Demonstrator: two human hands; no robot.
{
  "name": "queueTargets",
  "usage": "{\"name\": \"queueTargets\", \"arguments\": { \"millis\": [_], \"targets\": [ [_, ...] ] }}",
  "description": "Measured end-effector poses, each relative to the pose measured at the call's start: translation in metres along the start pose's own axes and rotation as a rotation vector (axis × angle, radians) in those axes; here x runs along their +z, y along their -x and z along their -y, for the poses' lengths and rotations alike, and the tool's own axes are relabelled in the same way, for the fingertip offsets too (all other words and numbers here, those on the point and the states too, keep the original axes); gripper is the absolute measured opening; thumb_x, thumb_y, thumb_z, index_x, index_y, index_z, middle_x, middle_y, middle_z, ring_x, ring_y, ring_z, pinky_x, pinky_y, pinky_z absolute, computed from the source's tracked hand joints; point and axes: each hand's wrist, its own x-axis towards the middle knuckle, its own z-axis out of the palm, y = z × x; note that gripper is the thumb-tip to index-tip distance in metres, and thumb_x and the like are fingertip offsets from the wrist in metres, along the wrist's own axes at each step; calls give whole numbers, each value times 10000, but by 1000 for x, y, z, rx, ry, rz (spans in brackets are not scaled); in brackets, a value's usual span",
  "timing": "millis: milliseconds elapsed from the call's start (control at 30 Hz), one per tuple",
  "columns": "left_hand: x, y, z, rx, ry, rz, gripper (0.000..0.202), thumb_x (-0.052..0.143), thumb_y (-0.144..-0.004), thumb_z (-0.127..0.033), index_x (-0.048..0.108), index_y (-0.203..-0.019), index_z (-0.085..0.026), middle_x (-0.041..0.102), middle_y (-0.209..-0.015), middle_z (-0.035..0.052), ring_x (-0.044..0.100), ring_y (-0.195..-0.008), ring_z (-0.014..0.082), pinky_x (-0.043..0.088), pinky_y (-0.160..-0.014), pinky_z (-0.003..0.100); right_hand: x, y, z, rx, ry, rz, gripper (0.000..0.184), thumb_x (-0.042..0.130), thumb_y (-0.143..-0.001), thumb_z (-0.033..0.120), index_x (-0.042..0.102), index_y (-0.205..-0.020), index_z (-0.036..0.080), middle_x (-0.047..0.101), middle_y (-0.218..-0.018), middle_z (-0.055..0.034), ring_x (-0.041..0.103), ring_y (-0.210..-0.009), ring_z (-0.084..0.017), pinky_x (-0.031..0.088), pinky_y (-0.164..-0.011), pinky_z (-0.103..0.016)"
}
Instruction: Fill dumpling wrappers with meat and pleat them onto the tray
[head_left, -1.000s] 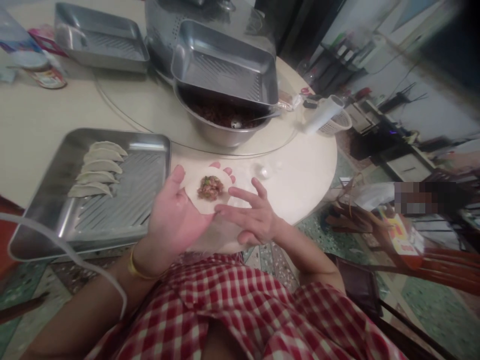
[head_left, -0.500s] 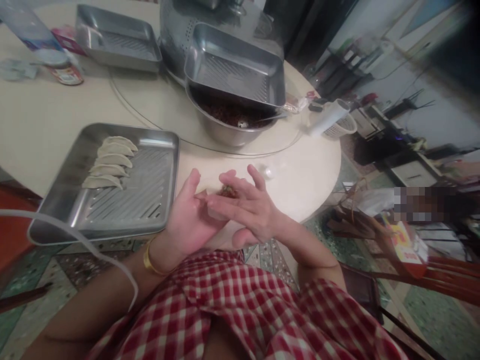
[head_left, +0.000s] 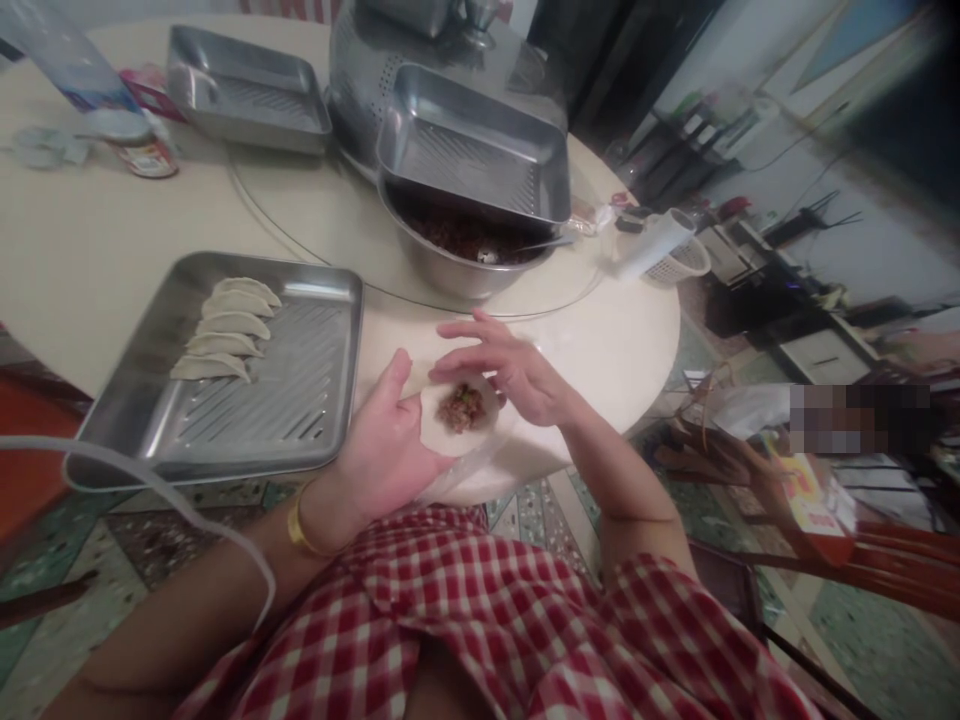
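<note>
A round, pale dumpling wrapper (head_left: 435,432) with a mound of minced filling in its middle lies across the fingers of my left hand (head_left: 386,440), which supports it with the thumb raised beside it. My right hand (head_left: 521,380) is at the wrapper's far right edge. Its fingers are stretched and apart over that rim, and whether they touch it I cannot tell. Left of my hands, folded dumplings (head_left: 234,325) stand in a row inside a shallow metal tray (head_left: 346,370). Beyond my hands is a metal bowl (head_left: 472,278) of dark filling with a spoon handle (head_left: 541,243) sticking out.
A deep metal pan (head_left: 480,150) rests over the bowl's far part. Another metal pan (head_left: 247,95), a jar (head_left: 146,150) and a plastic bottle (head_left: 75,60) stand at the back left. To the right are a white basket (head_left: 682,262) and a seated person (head_left: 750,410).
My right fingers have moved up and away from covering the wrapper, so its filling now shows. The wrapper lies flatter on my left hand.
</note>
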Motion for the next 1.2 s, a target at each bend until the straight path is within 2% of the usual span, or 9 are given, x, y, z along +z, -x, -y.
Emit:
{"name": "queueTargets", "arguments": {
  "millis": [100, 267, 400, 533, 633, 733, 867, 1033, 1200],
  "targets": [
    [1, -1, -1, 16, -21, -59, 679, 226, -1011, -594, 693, -1154, -122, 744, -1049, 110, 673, -1100, 254, 504, -993, 413, -5, 9, -3, 62, 98, -42, 556, 213, -1033, 531, 645, -1173, 210, 766, -1081, -39, 551, -1317, -202, 288, -1205, -504],
    [-1, -3, -2, 31, 16, -113, 704, 241, -991, -629, 628, -1251, -102, 716, -1168, 142, 639, -1185, 268, 502, -1007, 400, -35, 51, -33, 503, 608, -409, 614, 158, -1032, 530, 685, -978, 220, 751, -1032, -59, 602, -1245, -237, 289, -1191, -548],
    [-4, -5, -1, 35, 37, -92, 637, 363, -971, -623, 537, -1363, -152, 681, -1251, 148, 630, -1208, 279, 492, -1018, 421, -43, 83, -62, 744, 848, -316, 608, 129, -1038, 482, 667, -1004, 201, 730, -1090, -86, 535, -1327, -294, 229, -1188, -635],
    [-1, -7, 0, 38, 42, -109, 637, 343, -982, -611, 511, -1389, -152, 671, -1263, 151, 631, -1204, 281, 493, -1010, 420, -34, 95, -81, 810, 868, -206, 550, 163, -1043, 447, 645, -1093, 188, 719, -1157, -106, 468, -1393, -308, 192, -1190, -668],
    [4, -8, 0, 41, 46, -143, 633, 286, -993, -611, 568, -1325, -151, 707, -1159, 130, 666, -1137, 269, 508, -981, 412, -36, 97, -86, 826, 782, -240, 554, 172, -1039, 444, 660, -1078, 182, 714, -1187, -113, 471, -1390, -314, 178, -1184, -684],
    [8, -9, 0, 42, 40, -145, 645, 268, -990, -621, 590, -1293, -152, 725, -1048, 105, 686, -1068, 257, 520, -953, 409, -41, 94, -75, 803, 674, -458, 581, 171, -1030, 478, 676, -1033, 191, 713, -1187, -116, 502, -1362, -302, 195, -1181, -674],
    [12, -10, -1, 41, 40, -158, 627, 245, -1007, -584, 609, -1248, -133, 720, -1050, 120, 673, -1079, 256, 503, -963, 398, -28, 74, -33, 552, 289, -740, 501, 217, -1027, 500, 613, -1165, 225, 737, -1115, -88, 599, -1265, -230, 379, -1144, -543],
    [12, -10, -1, 47, 18, -133, 663, 205, -1007, -594, 653, -1177, -136, 731, -1011, 105, 664, -1088, 249, 488, -978, 376, 10, 41, 18, 268, 156, -362, 457, 278, -1014, 517, 596, -1235, 274, 732, -1178, -38, 460, -1418, -216, 179, -1263, -527],
    [9, -10, 0, 36, 30, -63, 683, 171, -1009, -577, 690, -1126, -149, 739, -937, 82, 623, -1180, 275, 429, -1069, 442, 24, 29, 21, 220, 265, -193, 535, 253, -1011, 536, 573, -1298, 216, 714, -1200, -76, 424, -1442, -245, 114, -1266, -550]
  ]
}}
